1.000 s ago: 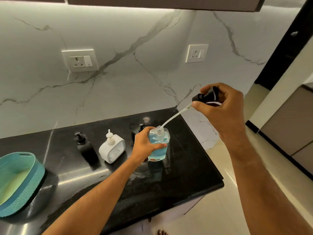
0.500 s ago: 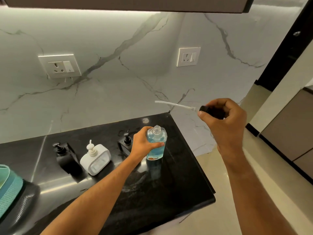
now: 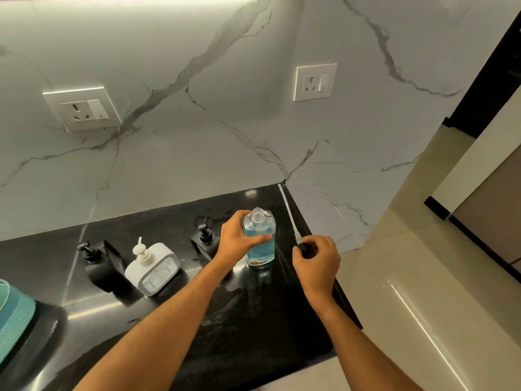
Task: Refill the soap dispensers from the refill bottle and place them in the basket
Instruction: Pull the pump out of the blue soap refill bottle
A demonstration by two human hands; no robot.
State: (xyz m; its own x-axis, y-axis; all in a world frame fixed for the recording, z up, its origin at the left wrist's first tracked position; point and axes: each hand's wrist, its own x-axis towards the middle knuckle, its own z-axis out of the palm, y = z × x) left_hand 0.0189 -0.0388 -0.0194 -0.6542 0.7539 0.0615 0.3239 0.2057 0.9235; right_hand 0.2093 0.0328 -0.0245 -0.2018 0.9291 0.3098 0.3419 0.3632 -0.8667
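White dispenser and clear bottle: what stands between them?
In the head view, a black dispenser and the left hand lie between the white dispenser and bottle.

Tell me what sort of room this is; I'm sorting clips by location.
Probably a home kitchen or utility counter: a polished black stone countertop against a marble-look backsplash with two wall sockets, and pump soap dispensers standing along the counter. No sink is in view, so a bathroom cannot be excluded.
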